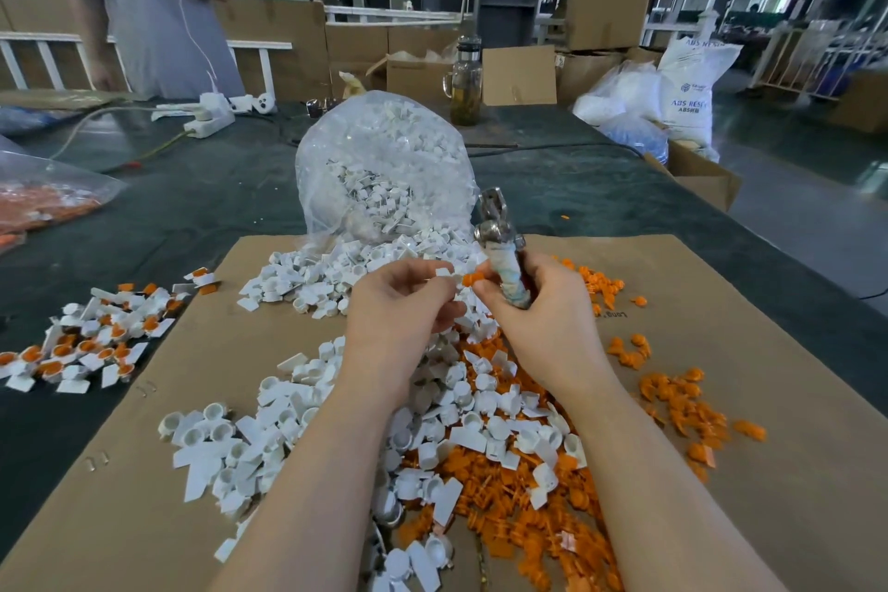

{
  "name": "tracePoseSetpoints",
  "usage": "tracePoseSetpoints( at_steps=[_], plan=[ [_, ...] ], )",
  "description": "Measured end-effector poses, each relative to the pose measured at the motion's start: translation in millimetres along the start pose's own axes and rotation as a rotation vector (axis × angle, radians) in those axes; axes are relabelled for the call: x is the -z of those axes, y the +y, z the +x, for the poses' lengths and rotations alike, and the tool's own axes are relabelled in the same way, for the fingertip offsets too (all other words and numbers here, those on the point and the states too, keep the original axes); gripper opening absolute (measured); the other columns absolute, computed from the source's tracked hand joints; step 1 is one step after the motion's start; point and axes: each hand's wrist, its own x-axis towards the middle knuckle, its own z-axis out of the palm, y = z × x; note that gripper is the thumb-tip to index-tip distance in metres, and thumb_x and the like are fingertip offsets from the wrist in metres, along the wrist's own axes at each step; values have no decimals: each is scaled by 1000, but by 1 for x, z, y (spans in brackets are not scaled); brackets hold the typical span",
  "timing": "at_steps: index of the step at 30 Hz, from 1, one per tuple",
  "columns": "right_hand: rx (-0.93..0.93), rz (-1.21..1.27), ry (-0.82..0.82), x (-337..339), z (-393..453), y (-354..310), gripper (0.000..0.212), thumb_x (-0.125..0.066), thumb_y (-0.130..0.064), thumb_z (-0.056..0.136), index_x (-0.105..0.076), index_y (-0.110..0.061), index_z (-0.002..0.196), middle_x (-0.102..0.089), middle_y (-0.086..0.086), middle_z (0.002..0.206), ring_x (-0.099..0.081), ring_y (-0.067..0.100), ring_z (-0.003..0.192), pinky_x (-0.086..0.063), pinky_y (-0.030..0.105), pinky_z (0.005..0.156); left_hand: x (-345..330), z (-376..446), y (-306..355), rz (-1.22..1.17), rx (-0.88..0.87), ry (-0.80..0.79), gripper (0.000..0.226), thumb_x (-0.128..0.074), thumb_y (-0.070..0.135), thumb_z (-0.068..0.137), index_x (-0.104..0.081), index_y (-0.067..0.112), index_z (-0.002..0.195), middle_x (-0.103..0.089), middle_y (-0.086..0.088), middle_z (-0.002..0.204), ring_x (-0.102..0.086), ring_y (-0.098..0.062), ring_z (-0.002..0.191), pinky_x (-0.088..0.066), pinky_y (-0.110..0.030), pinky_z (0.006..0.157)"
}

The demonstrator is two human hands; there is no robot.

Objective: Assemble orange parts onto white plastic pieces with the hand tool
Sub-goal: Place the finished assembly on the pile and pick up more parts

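Two bare forearms reach over a sheet of cardboard (721, 293) laid on a dark green table (192, 207). The left hand (399, 308) pinches a small white piece (443, 273) between thumb and fingertips, held up above the heap. The right hand (543, 317) is curled around the tool (502, 250), which points upward: its handle is wrapped in worn, pale tape and its head is shiny metal with a narrow jaw at the top. The same hand's thumb and forefinger also pinch an orange part (470, 279), which sits just beside the white piece, the two nearly touching. Below the hands the cardboard holds a loose pile of white pieces (288, 437), small cups with flat tabs, mixed at the right with a spread of orange parts (672, 399). To the left, partly on the table, lies a smaller group of assembled pieces (91, 341), white with orange centres. Behind the hands a clear plastic bag (384, 159) lies open toward the cardboard, full of white pieces that spill from its mouth. At the far left edge another clear bag (43, 197) holds orange parts. Farther back stand a glass jug (465, 84) of yellowish liquid, cardboard boxes (519, 75), and a person (158, 5) in a grey shirt.
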Motion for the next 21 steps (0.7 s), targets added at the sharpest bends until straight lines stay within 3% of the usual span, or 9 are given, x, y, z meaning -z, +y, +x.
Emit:
tracePoseSetpoints(
  at_steps=[5,15,21],
  plan=[
    [13,-25,43,0,0,1,16,-73,-21,86,-62,-28,96,-62,-20,81,-60,-9,83,-45,6,68,-2,-3,-1,32,-34,-10,6,-76,4,82,-71,7,85,-75,-10,72,-74,-19,67,-55,-19,57],
    [34,-62,111,-2,-1,0,16,-72,-23,86,-59,-30,90,-63,-16,79,-61,1,79,-49,15,63,-5,-6,0,139,-140,36,10,-83,16,77,-76,18,83,-75,1,71,-74,-17,72,-62,-31,73],
    [41,-111,104,-1,0,0,16,-73,-22,86,-58,-27,88,-62,-14,78,-60,4,75,-47,17,60,-6,-7,0,253,-205,23,8,-85,23,77,-77,25,81,-74,11,69,-72,-7,69,-58,-19,66]
  ],
)
